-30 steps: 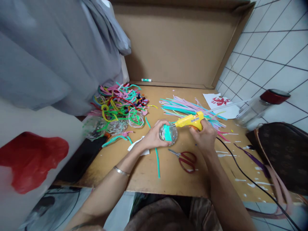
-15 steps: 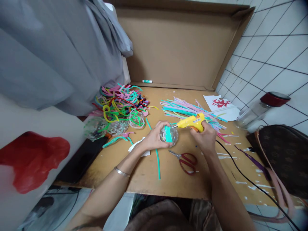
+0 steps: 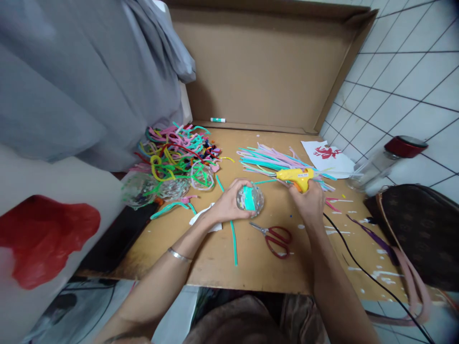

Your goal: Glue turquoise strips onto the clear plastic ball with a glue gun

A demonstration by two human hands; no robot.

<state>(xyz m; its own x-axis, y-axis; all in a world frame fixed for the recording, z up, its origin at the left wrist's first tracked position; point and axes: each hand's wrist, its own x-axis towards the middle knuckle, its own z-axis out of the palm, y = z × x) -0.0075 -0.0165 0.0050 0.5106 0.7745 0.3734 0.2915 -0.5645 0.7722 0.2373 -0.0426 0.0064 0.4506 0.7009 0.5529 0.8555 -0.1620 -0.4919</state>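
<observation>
My left hand (image 3: 231,200) is wrapped round a clear round container (image 3: 258,199) that has a turquoise strip (image 3: 248,198) across its top. In my right hand (image 3: 310,200) is a yellow glue gun (image 3: 296,177), its nozzle pointing left, a short way from the container. Red-handled scissors (image 3: 276,236) lie on the table just below, between both hands. One turquoise pipe cleaner (image 3: 234,243) lies beneath my left hand, beside a white tissue (image 3: 215,226).
A tangle of coloured pipe cleaners (image 3: 179,153) lies at the back left, straight ones (image 3: 268,157) behind the glue gun. A bottle (image 3: 380,162) and a brown bag (image 3: 416,234) stand right. The black cord (image 3: 353,253) crosses the table's right side.
My right hand has drawn the glue gun back to the right, so its nozzle no longer meets the container. The left hand still holds the container in nearly the same place.
</observation>
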